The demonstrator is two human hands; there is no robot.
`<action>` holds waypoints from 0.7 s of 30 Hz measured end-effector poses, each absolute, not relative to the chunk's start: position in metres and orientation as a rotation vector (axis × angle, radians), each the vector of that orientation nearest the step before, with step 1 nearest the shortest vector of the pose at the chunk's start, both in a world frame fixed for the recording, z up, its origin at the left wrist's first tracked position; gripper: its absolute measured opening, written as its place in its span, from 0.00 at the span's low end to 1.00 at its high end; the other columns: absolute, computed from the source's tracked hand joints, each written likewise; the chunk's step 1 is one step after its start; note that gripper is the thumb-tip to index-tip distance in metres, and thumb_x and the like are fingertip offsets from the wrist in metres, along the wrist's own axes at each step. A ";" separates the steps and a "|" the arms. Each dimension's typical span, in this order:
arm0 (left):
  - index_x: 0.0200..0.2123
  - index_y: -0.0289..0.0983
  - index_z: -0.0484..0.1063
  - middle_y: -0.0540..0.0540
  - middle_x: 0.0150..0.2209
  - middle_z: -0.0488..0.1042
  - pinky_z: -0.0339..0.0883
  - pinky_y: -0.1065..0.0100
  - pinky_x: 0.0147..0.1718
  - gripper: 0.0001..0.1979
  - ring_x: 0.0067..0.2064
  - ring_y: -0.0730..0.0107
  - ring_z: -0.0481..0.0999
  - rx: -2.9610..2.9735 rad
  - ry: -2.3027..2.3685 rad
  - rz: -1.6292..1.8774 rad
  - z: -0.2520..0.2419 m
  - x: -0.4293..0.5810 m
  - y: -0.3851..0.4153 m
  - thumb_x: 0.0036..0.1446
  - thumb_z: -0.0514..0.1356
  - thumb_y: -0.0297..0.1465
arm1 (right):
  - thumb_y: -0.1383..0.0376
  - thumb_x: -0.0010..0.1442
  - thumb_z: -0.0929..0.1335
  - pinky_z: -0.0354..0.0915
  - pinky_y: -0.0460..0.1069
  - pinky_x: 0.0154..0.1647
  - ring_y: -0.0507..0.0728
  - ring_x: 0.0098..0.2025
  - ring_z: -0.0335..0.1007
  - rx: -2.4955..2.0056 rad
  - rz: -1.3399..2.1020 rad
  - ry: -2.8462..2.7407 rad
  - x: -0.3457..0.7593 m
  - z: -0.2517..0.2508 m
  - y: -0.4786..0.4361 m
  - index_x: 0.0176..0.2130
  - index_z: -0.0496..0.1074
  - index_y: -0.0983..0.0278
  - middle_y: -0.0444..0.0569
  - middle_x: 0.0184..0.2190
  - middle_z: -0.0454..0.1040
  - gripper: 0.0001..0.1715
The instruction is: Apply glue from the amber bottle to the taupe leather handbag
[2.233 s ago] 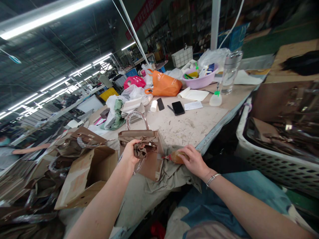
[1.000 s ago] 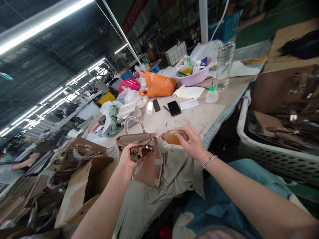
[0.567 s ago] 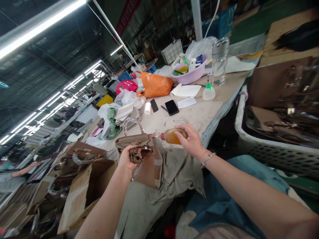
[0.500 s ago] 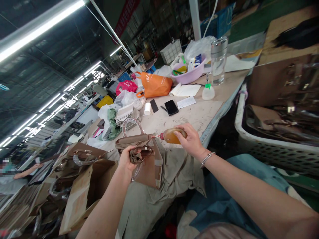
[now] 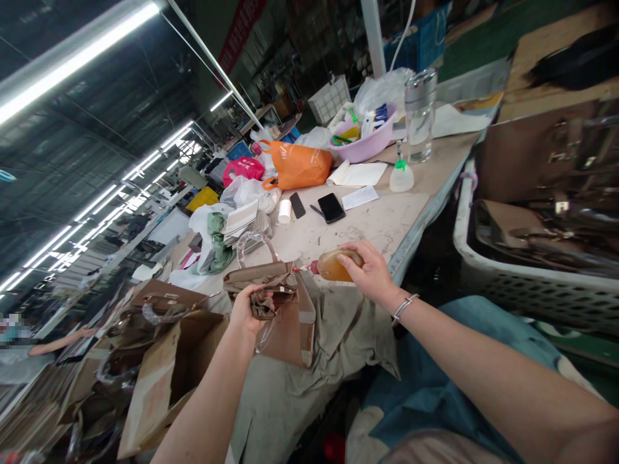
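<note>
A brown handbag with a plastic-wrapped handle lies on a grey-green cloth at the table's front edge. My left hand is closed on the bag's bunched brown lining. In my right hand is a squeeze bottle of amber liquid, held on its side, its red-tipped nozzle pointing left at the bag's upper edge. Whether the tip touches the bag is too small to tell.
On the table stand a phone, white bottle, orange bag, purple basin and glass flask. Handbags fill a crate at right; an open carton is at left. A person's arm shows far left.
The view has shifted slightly. At far left, the other person's arm reaches a little further right. My hands keep nearly the same place and the same holds.
</note>
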State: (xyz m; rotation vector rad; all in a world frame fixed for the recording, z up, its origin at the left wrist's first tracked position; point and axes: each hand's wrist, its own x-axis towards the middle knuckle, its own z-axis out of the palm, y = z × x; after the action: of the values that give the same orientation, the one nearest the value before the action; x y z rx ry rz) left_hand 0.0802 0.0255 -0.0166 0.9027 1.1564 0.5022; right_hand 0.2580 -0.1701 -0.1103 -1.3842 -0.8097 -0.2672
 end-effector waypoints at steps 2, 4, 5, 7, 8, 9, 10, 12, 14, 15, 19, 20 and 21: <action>0.24 0.33 0.68 0.45 0.16 0.71 0.64 0.72 0.12 0.04 0.14 0.73 0.66 0.900 1.145 0.497 -0.016 0.079 0.025 0.48 0.55 0.22 | 0.64 0.62 0.66 0.68 0.56 0.46 0.59 0.42 0.70 -1.378 -0.246 -0.792 0.259 -0.111 -0.166 0.41 0.71 0.61 0.50 0.38 0.74 0.06; 0.24 0.33 0.68 0.45 0.17 0.71 0.64 0.72 0.12 0.04 0.15 0.73 0.66 0.898 1.136 0.494 -0.016 0.079 0.024 0.48 0.55 0.22 | 0.64 0.61 0.66 0.68 0.56 0.47 0.59 0.43 0.71 -1.376 -0.231 -0.779 0.260 -0.113 -0.163 0.41 0.71 0.61 0.50 0.39 0.75 0.06; 0.25 0.33 0.68 0.45 0.17 0.71 0.64 0.72 0.12 0.04 0.15 0.73 0.66 0.897 1.135 0.496 -0.016 0.079 0.024 0.48 0.55 0.22 | 0.64 0.61 0.66 0.68 0.56 0.47 0.60 0.43 0.71 -1.380 -0.225 -0.779 0.260 -0.114 -0.162 0.40 0.71 0.61 0.50 0.39 0.75 0.06; 0.25 0.33 0.68 0.45 0.17 0.71 0.64 0.72 0.12 0.04 0.15 0.73 0.66 0.893 1.140 0.499 -0.016 0.079 0.024 0.48 0.55 0.22 | 0.64 0.61 0.67 0.68 0.56 0.47 0.60 0.43 0.71 -1.395 -0.217 -0.791 0.261 -0.118 -0.163 0.40 0.71 0.61 0.50 0.38 0.75 0.06; 0.25 0.33 0.68 0.45 0.17 0.71 0.64 0.72 0.12 0.04 0.14 0.73 0.66 0.889 1.146 0.500 -0.016 0.080 0.024 0.47 0.55 0.22 | 0.64 0.61 0.67 0.68 0.56 0.46 0.60 0.42 0.71 -1.406 -0.211 -0.801 0.261 -0.121 -0.164 0.40 0.72 0.62 0.50 0.38 0.75 0.06; 0.25 0.33 0.68 0.46 0.17 0.71 0.64 0.72 0.12 0.04 0.14 0.72 0.66 0.885 1.154 0.504 -0.016 0.080 0.024 0.47 0.55 0.22 | 0.64 0.60 0.67 0.68 0.56 0.46 0.60 0.42 0.71 -1.418 -0.199 -0.812 0.261 -0.123 -0.165 0.40 0.72 0.62 0.50 0.38 0.75 0.06; 0.26 0.33 0.68 0.46 0.17 0.71 0.64 0.71 0.12 0.04 0.14 0.72 0.66 0.880 1.161 0.508 -0.016 0.080 0.024 0.47 0.55 0.22 | 0.64 0.60 0.67 0.68 0.56 0.45 0.60 0.42 0.71 -1.430 -0.183 -0.824 0.261 -0.125 -0.166 0.39 0.72 0.62 0.50 0.37 0.75 0.06; 0.27 0.33 0.69 0.46 0.17 0.71 0.64 0.71 0.12 0.04 0.14 0.72 0.66 0.870 1.170 0.510 -0.017 0.080 0.025 0.46 0.55 0.22 | 0.63 0.60 0.67 0.68 0.56 0.45 0.60 0.41 0.71 -1.447 -0.146 -0.849 0.259 -0.127 -0.168 0.39 0.72 0.61 0.50 0.37 0.76 0.07; 0.27 0.33 0.69 0.46 0.17 0.71 0.64 0.71 0.12 0.04 0.14 0.71 0.67 0.870 1.169 0.504 -0.018 0.080 0.026 0.46 0.55 0.22 | 0.63 0.60 0.67 0.68 0.56 0.45 0.60 0.41 0.71 -1.443 -0.135 -0.855 0.258 -0.127 -0.168 0.39 0.72 0.61 0.50 0.37 0.76 0.06; 0.26 0.33 0.69 0.45 0.17 0.71 0.64 0.71 0.12 0.04 0.14 0.71 0.67 0.870 1.169 0.500 -0.018 0.080 0.026 0.46 0.56 0.22 | 0.63 0.60 0.67 0.68 0.55 0.45 0.59 0.42 0.71 -1.433 -0.144 -0.849 0.258 -0.126 -0.168 0.39 0.72 0.61 0.50 0.37 0.76 0.06; 0.27 0.33 0.70 0.46 0.17 0.71 0.65 0.71 0.12 0.04 0.14 0.71 0.67 0.830 1.176 0.508 -0.017 0.080 0.024 0.46 0.56 0.22 | 0.64 0.61 0.67 0.68 0.55 0.45 0.59 0.42 0.71 -1.404 -0.224 -0.810 0.259 -0.120 -0.167 0.40 0.72 0.61 0.50 0.38 0.75 0.06; 0.27 0.33 0.70 0.46 0.17 0.71 0.65 0.72 0.12 0.04 0.14 0.71 0.67 0.816 1.175 0.512 -0.016 0.080 0.023 0.46 0.56 0.22 | 0.64 0.61 0.66 0.68 0.55 0.45 0.59 0.41 0.71 -1.407 -0.235 -0.817 0.259 -0.119 -0.167 0.40 0.72 0.62 0.50 0.38 0.75 0.06; 0.26 0.33 0.69 0.46 0.17 0.71 0.64 0.72 0.12 0.04 0.14 0.71 0.67 0.804 1.173 0.515 -0.015 0.080 0.022 0.46 0.56 0.21 | 0.64 0.62 0.66 0.68 0.55 0.45 0.60 0.41 0.71 -1.410 -0.239 -0.835 0.258 -0.120 -0.167 0.40 0.72 0.62 0.50 0.37 0.75 0.06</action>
State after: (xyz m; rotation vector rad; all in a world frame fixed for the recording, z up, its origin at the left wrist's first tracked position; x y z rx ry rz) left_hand 0.0797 0.0222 -0.0151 0.8035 1.1734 0.5150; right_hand 0.2584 -0.1674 -0.1197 -1.4098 -0.8345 -0.2394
